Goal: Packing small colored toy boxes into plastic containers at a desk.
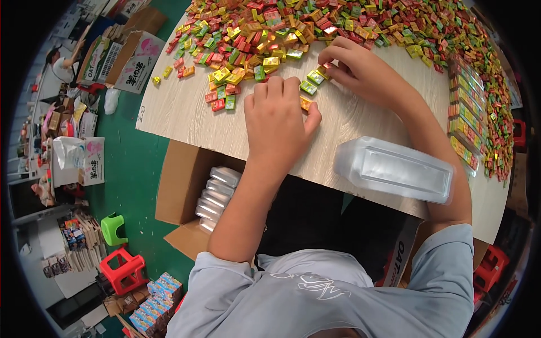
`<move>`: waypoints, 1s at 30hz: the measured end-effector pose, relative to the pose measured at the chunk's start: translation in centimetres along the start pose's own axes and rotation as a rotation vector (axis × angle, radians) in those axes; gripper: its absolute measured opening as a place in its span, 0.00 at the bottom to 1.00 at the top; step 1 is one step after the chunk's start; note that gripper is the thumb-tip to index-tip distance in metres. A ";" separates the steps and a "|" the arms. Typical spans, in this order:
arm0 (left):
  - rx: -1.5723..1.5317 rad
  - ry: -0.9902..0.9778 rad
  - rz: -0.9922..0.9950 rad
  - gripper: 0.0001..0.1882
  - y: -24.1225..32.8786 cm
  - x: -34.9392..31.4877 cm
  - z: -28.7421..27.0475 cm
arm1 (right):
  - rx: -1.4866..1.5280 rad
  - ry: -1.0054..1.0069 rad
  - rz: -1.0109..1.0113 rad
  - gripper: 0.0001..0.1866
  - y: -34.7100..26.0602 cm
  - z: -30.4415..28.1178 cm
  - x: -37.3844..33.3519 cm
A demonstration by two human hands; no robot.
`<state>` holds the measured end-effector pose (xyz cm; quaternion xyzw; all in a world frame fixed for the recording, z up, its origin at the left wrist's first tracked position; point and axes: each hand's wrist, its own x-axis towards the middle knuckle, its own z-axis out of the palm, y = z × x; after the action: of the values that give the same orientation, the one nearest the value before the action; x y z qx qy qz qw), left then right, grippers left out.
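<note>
Small wrapped candies [242, 42] in red, yellow, green and orange lie heaped on the pale wooden table [203, 121]. My left hand [279, 115] rests palm down at the heap's near edge, fingers bent and thumb apart; its fingertips are partly hidden. An orange-yellow candy [305, 103] lies by that thumb. To the right, my right hand [360, 70] has its finger and thumb closed around a small reddish candy [323, 70]. Two green candies [309, 87] sit in line between my hands. Near the table's front edge lies a clear plastic tray [403, 169], beside my right forearm.
Several clear packs filled with candies [466, 107] stand in a row at the right. Below the table edge, an open cardboard box [177, 183] holds stacked clear trays [217, 194]. Red [123, 270] and green stools [114, 229] stand on the green floor at left.
</note>
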<state>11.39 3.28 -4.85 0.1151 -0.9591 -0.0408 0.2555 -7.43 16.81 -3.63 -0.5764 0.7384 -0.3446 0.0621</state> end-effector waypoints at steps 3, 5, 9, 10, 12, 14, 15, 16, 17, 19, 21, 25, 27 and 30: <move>-0.021 -0.002 0.001 0.22 -0.2 -0.1 -0.1 | -0.004 -0.007 -0.005 0.07 0.0 0.0 0.0; -0.037 0.006 0.008 0.23 -0.4 0.0 -0.1 | -0.016 -0.003 -0.013 0.08 0.0 0.0 0.0; -0.183 -0.033 -0.046 0.29 -0.5 -0.1 -0.3 | -0.026 0.024 0.008 0.10 0.1 0.3 0.0; -0.210 -0.040 -0.063 0.31 -0.5 -0.2 -0.4 | -0.033 0.026 0.015 0.11 -0.1 0.4 0.0; -0.186 -0.030 -0.064 0.32 -0.9 -0.7 -1.0 | -0.035 0.029 0.016 0.12 -0.3 0.5 -0.1; -0.157 -0.019 -0.067 0.33 -1.3 -1.4 -2.0 | 0.013 -0.002 0.054 0.13 -0.4 0.5 0.0; -0.145 -0.056 -0.098 0.33 -1.5 -1.9 -2.8 | 0.018 -0.002 0.056 0.13 -0.3 0.6 0.0; -0.134 -0.093 -0.129 0.34 -1.6 -2.2 -3.2 | 0.004 0.014 0.042 0.13 -0.2 0.7 -0.1; -0.132 -0.097 -0.129 0.34 -1.7 -2.3 -3.1 | -0.011 0.030 0.029 0.13 -0.1 0.7 -0.2; -0.272 -0.122 -0.117 0.35 -2.2 -2.7 -3.3 | -0.018 0.007 0.032 0.13 -0.6 0.7 0.0; -0.279 -0.146 -0.130 0.34 -2.4 -2.6 -3.4 | -0.034 -0.016 0.040 0.12 -0.9 0.8 0.0; -0.370 -0.163 -0.154 0.33 -2.4 -2.4 -3.1 | -0.012 -0.048 0.039 0.11 -1.1 1.1 -0.3; -0.373 -0.157 -0.141 0.32 -2.2 -2.3 -2.9 | 0.009 -0.032 0.030 0.11 -1.3 1.1 -0.3; -0.373 -0.147 -0.128 0.32 -2.1 -2.2 -2.6 | 0.034 -0.031 0.025 0.10 -1.3 1.1 -0.3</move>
<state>14.96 1.75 -3.99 0.1235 -0.9417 -0.2419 0.1988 -5.72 16.50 -3.75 -0.5710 0.7387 -0.3474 0.0875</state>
